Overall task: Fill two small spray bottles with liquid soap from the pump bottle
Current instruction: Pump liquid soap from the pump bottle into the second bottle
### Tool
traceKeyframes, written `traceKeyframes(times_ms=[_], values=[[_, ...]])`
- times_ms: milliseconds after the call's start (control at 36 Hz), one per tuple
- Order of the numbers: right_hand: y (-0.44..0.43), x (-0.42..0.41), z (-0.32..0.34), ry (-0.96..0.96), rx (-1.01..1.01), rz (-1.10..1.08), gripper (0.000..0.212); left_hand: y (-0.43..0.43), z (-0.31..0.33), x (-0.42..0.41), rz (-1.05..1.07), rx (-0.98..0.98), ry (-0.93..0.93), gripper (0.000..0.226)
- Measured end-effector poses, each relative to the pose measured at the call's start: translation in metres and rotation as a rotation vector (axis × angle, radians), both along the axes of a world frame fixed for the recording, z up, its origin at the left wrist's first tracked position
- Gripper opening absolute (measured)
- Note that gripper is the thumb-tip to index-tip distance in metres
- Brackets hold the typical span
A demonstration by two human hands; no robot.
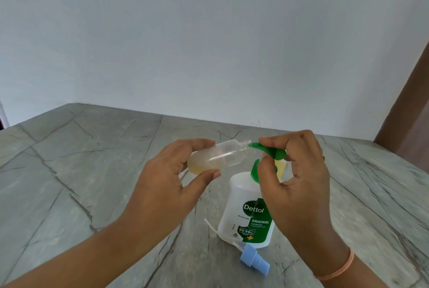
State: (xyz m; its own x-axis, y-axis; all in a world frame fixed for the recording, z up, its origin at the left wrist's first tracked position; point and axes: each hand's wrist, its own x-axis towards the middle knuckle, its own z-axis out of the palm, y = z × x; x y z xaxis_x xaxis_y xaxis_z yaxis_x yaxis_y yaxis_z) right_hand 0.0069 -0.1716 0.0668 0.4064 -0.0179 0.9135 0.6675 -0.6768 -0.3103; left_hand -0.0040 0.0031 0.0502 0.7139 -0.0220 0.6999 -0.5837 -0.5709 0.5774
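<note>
Left hand (169,178) wrapped round the small spray bottle (218,156), thumb under at about 6 o'clock of the body, fingers over the top, holding it up off the table (92,171) and nearly on its side. Long axis running roughly 8 o'clock to 2 o'clock, base low by the palm, open threaded neck up at the 2 o'clock end. Bit of yellowish soap pooled at the base end, rest looking clear, so probably well short of full. Right hand (294,176) pinched on the green pump head (269,150), fingertips on top of it, looks set for pressing. Nozzle tip right at the mouth of the neck, touching or a hair inside, can't say which. That's the bit that matters: neck sits at 9 o'clock from the right hand, lined up with the spout, so any drift of the left hand likely means soap down the outside. Pump bottle (246,213) standing upright on the table directly below the right hand, white with a green label. Blue spray cap (254,261) lying on its side at 6 o'clock of the pump bottle, dip tube trailing off toward 10 o'clock. Something yellowish (281,168) peeking out behind the pump, maybe the second bottle, mostly hidden though.
</note>
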Motion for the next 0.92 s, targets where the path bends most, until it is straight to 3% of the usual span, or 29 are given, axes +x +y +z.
traceKeyframes(times_ms=[445,750,917], values=[[0.008,0.004,-0.013,-0.039,0.080,0.027,0.020,0.001,0.000,-0.001,-0.019,-0.028,0.038,0.036],[-0.001,-0.002,0.004,-0.001,-0.077,-0.055,0.021,-0.002,0.000,-0.003,-0.033,-0.051,0.050,0.035],[0.004,0.002,-0.003,0.003,0.048,0.029,0.018,-0.003,-0.001,-0.004,-0.036,-0.067,0.044,0.036]])
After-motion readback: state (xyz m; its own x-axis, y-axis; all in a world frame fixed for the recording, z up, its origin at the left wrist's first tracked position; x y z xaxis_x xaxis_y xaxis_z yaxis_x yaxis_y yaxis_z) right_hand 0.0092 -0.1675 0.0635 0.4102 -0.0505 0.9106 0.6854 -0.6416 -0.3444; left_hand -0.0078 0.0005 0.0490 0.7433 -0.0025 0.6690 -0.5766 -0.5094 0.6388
